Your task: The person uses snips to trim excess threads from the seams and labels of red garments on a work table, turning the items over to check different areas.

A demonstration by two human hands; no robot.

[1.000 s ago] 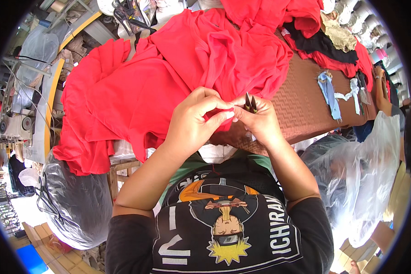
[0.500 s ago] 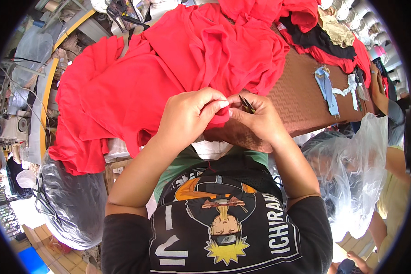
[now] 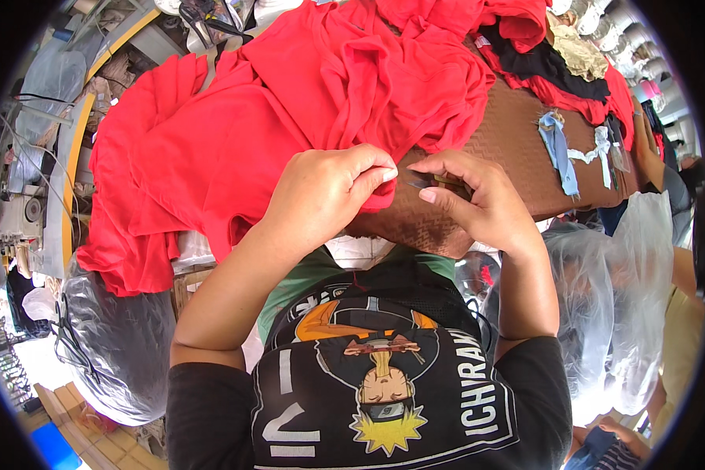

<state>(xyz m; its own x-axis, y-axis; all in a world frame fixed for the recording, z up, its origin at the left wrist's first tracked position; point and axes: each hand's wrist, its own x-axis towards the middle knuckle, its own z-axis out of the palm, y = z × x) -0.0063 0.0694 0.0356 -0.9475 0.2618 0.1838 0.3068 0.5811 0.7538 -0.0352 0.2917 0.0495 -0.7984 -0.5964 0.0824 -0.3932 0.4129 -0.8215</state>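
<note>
Head view: left hand (image 3: 329, 192) is pinching the red cloth (image 3: 290, 117) edge, grip clamped on it at the brown surface (image 3: 517, 141) edge. Right hand (image 3: 478, 200) is closing in with snips (image 3: 431, 182), now nearer than a second ago; trimming looks underway.

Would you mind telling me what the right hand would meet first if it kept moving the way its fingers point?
Probably the left hand: the right hand, holding small snips, points left at the pinching fingertips on the red garment.
</note>
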